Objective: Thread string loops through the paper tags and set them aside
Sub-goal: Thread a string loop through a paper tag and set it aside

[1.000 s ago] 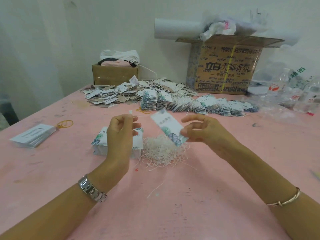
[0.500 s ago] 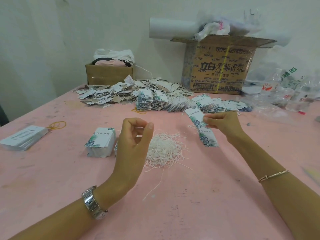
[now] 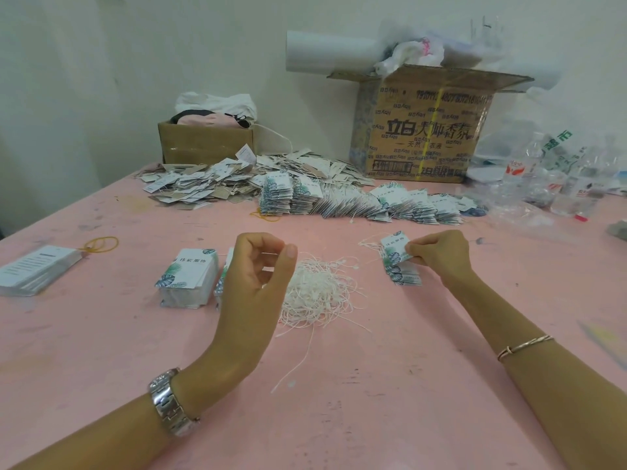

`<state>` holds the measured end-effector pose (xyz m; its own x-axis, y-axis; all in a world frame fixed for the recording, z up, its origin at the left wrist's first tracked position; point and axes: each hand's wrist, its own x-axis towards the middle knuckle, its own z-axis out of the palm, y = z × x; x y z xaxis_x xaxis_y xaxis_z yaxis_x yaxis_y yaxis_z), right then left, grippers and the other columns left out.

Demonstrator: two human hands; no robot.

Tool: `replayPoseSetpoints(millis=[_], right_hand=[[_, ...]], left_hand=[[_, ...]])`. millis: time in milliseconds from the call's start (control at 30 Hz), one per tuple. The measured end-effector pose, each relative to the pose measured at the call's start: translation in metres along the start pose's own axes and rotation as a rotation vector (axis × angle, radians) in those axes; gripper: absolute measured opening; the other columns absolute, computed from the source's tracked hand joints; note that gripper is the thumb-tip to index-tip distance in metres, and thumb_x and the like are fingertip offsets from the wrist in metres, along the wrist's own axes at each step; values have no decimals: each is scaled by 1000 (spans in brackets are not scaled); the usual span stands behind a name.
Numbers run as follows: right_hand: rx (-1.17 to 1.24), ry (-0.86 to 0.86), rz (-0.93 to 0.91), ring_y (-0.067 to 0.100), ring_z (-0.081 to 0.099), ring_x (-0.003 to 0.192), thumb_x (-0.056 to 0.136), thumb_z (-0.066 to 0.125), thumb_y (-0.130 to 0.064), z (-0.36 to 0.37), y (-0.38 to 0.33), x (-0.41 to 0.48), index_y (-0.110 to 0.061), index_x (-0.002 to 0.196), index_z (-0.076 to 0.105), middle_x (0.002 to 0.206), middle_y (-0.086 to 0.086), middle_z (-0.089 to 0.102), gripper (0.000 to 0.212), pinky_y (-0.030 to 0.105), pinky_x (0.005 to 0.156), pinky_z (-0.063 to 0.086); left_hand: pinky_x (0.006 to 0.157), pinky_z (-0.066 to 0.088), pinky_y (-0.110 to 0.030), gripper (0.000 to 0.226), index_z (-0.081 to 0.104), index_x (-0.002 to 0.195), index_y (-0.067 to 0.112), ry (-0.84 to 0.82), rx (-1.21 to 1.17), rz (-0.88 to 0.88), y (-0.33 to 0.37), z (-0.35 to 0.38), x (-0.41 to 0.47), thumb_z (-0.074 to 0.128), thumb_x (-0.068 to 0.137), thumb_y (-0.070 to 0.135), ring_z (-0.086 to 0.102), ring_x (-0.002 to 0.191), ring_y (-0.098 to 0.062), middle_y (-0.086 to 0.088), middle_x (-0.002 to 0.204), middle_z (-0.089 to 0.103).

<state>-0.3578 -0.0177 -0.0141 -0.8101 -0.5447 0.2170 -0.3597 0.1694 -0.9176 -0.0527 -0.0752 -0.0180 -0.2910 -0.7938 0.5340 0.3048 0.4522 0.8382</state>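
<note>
Toward the table's (image 3: 373, 418) left edge a tag stack (image 3: 190, 278) stands beside the left hand (image 3: 258, 276), whose fingers are curled, thumb near forefinger; whether it pinches string, I cannot tell. Strings (image 3: 319, 293) are heaped mid-table. The right hand (image 3: 441, 254) pinches tags (image 3: 398, 262).

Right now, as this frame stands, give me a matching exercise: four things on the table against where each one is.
Things
1. tangle of white string loops
2. stack of white text-printed cards
3. large brown cardboard box with black characters
4. small bundle of leaf-printed paper tags

Places
A. pinched in the right hand
B. against the back wall
C. middle of the pink table
D. near the table's left edge

Pairs: 1-C, 2-D, 3-B, 4-A.
</note>
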Motion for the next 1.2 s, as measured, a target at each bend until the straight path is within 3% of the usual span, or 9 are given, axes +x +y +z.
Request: replayPoseSetpoints(millis=[100,167,333,667,833,900,967,1067,1200], right_hand=[[-133,-4,0,23,72,59,79,77,-1,-1,1,-3,0,81,77,72,11,73,3,32,67,61],[-279,3,-15,27,73,72,79,78,-11,0,0,-3,-9,82,79,73,9,74,3,41,76,59],[-515,-8,-86,26,65,81,80,78,-23,3,-3,-6,-17,84,78,80,3,70,7,28,69,44],[-735,-72,-114,31,63,88,85,73,-19,3,-4,-3,-16,96,74,94,11,70,12,29,70,44],[-829,-67,-93,30,64,85,83,69,-18,7,-6,-7,-14,88,77,91,10,73,10,27,63,43],[-844,-66,-86,33,66,88,86,67,-25,8,-6,-6,-7,89,76,94,15,72,20,29,61,42],[-866,-87,-83,36,64,94,90,61,-44,9,-5,-5,-1,92,70,95,16,69,44,31,66,45],[-902,-117,-42,37,53,108,84,54,-70,16,-2,-9,-3,113,50,109,16,54,73,38,77,42],[-929,-132,-94,36,48,114,78,62,-71,25,-1,-17,-4,126,38,119,17,51,86,41,82,43]], left_hand=[[74,48,-19,17,54,96,23,1,-5,-8,0,0,0,63,88,35,59,86,-13,-2,95,61],[74,48,-20,17,54,96,24,-1,-7,-16,0,0,0,62,86,36,59,85,-13,-2,95,61],[74,48,-20,17,54,96,24,-1,11,-19,-1,0,0,61,86,37,59,84,-14,-4,96,63],[76,48,-20,19,54,97,23,-19,-4,-28,1,0,-2,62,86,36,59,85,-12,-4,95,62],[77,49,-20,20,54,98,22,-27,7,-31,1,0,-2,61,86,37,59,86,-12,-7,99,63],[77,49,-19,20,54,98,22,-27,9,-28,1,0,-2,61,86,37,59,86,-12,-8,99,63],[76,49,-19,18,54,97,23,-26,8,-24,1,0,-2,61,87,36,60,86,-12,-5,97,63],[74,49,-18,17,54,96,24,-30,8,-21,2,0,-3,61,87,37,60,85,-12,-4,97,63],[75,49,-19,17,54,97,24,-33,5,-16,2,0,-3,61,87,37,60,86,-12,-5,98,64]])
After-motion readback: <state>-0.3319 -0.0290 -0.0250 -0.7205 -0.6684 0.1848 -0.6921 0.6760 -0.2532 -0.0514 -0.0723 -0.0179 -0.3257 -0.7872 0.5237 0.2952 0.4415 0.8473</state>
